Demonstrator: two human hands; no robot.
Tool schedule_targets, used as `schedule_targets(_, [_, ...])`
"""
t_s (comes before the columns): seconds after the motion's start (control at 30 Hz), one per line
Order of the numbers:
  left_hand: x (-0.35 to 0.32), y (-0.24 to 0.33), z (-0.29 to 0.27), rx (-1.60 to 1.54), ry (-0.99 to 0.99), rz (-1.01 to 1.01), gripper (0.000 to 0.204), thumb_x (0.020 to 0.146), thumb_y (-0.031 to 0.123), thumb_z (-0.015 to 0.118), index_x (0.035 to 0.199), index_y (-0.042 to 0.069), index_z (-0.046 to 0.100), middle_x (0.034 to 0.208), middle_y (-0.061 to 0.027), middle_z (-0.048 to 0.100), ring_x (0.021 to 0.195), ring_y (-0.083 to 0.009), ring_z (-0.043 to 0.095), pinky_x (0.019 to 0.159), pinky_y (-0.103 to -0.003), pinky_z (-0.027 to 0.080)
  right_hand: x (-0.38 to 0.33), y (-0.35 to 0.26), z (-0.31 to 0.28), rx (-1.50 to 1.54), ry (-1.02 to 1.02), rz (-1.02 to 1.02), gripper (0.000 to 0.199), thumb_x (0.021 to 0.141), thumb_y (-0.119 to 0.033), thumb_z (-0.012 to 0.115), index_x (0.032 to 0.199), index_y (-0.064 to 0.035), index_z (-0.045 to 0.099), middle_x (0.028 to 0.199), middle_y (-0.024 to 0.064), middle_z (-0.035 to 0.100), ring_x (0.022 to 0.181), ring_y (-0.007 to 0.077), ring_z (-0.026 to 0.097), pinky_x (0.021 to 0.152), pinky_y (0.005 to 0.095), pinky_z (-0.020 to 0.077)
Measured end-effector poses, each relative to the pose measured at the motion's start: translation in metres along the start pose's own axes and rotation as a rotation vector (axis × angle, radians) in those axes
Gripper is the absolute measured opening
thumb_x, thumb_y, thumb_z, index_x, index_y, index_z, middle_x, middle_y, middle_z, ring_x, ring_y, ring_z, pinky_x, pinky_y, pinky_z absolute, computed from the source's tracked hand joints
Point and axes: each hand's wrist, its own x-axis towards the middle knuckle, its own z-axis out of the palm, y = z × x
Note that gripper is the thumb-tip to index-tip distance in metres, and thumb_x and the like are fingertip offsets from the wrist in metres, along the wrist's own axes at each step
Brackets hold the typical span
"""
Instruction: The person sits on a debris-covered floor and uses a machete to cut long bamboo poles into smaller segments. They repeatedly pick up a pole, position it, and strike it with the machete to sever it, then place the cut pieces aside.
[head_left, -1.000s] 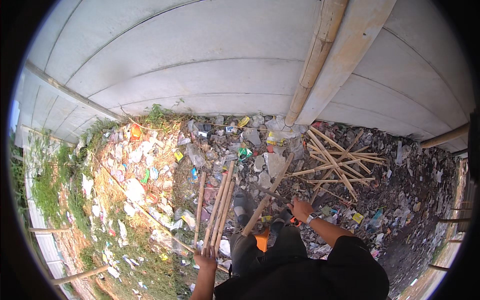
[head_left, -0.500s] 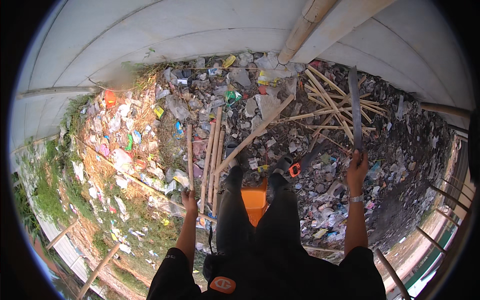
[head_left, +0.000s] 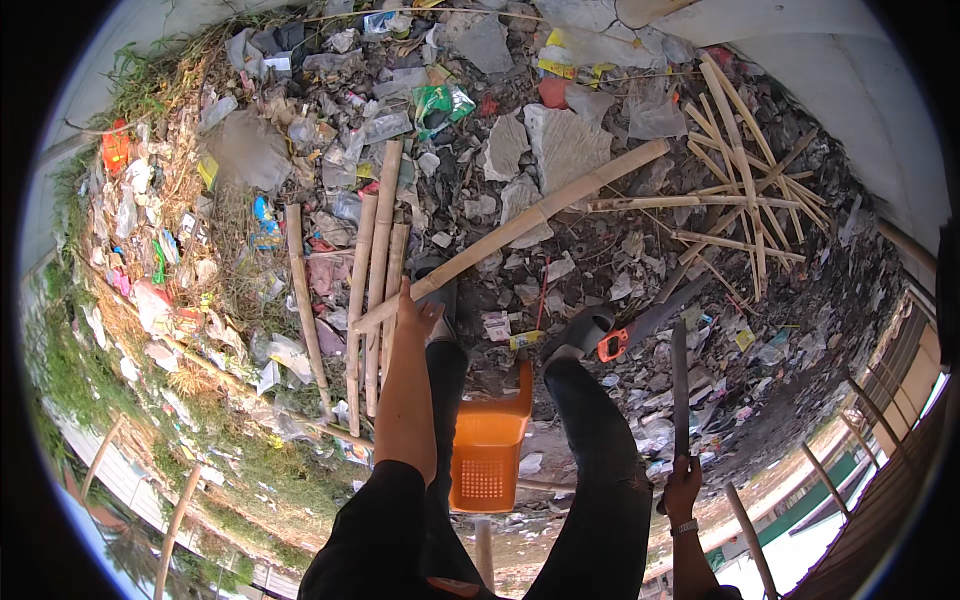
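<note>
My left hand [head_left: 414, 312] reaches down to the lower end of a long split bamboo strip [head_left: 540, 213], its visible fingers apart and over the strip. That strip slants across my left foot, its far end up to the right near broken slabs. In my right hand [head_left: 683, 484], fingers closed round the handle, is a machete [head_left: 681, 385] with its long dark blade upright in view. A handsaw with an orange handle [head_left: 612, 346] lies by my right shoe [head_left: 580, 330]. Left of my left foot lie several bamboo pieces [head_left: 362, 300] side by side.
An orange plastic stool [head_left: 490, 450] is between my legs. A crossed pile of bamboo strips [head_left: 745, 190] lies at the far right. Grey broken slabs [head_left: 565, 145] and scattered litter cover the ground. A pale wall [head_left: 840, 75] borders the far right.
My left hand has moved from the bamboo pieces at left to the slanted strip. My right hand has lowered the machete toward me. The view has tilted, and my legs are wider apart.
</note>
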Motion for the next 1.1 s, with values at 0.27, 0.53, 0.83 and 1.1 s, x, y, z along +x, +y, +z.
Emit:
schedule_targets(0.27, [0.143, 0.07, -0.021, -0.509, -0.113, 0.265, 0.022, 0.09, 0.026, 0.061, 0.1, 0.008, 0.054, 0.103, -0.012, 0.063, 0.097, -0.0346, 0.064, 0.092, -0.051, 0.056, 0.015, 0.003, 0.015, -0.144, -0.09, -0.067, 0.029, 0.106, -0.032, 0.054, 0.093, -0.0058, 0.054, 0.059, -0.0043, 0.042, 0.051, 0.0053, 0.039, 0.047, 0.0294, 0.0311])
schedule_targets(0.53, [-0.315, 0.09, 0.058, -0.567, -0.616, 0.868, 0.021, 0.084, 0.023, 0.062, 0.09, 0.009, 0.048, 0.08, -0.0064, 0.051, 0.08, -0.0223, 0.052, 0.082, -0.04, 0.047, -0.048, -0.056, -0.054, 0.07, 0.037, -0.184, 0.034, 0.104, -0.033, 0.058, 0.091, -0.002, 0.055, 0.059, -0.0002, 0.047, 0.052, 0.008, 0.041, 0.048, 0.0308, 0.0315])
schedule_targets(0.83, [-0.652, 0.05, 0.093, -0.035, -0.793, 1.384, 0.021, 0.079, 0.004, 0.071, 0.089, 0.004, 0.053, 0.093, -0.0097, 0.058, 0.088, -0.02, 0.057, 0.086, -0.036, 0.046, -0.137, -0.134, -0.126, 0.294, 0.085, -0.166, 0.031, 0.099, -0.032, 0.065, 0.099, -0.0018, 0.063, 0.072, 0.0121, 0.065, 0.062, 0.0213, 0.059, 0.058, 0.041, 0.0448])
schedule_targets(1.1, [-0.702, -0.051, 0.132, 0.55, -0.522, 1.71, 0.028, 0.081, 0.012, 0.08, 0.101, 0.004, 0.063, 0.095, -0.0102, 0.066, 0.085, -0.0221, 0.066, 0.079, -0.034, 0.053, -0.109, -0.176, -0.204, 0.425, 0.056, -0.455, 0.028, 0.094, -0.028, 0.069, 0.101, -0.0016, 0.06, 0.068, 0.0066, 0.061, 0.061, 0.0171, 0.059, 0.058, 0.0382, 0.0466])
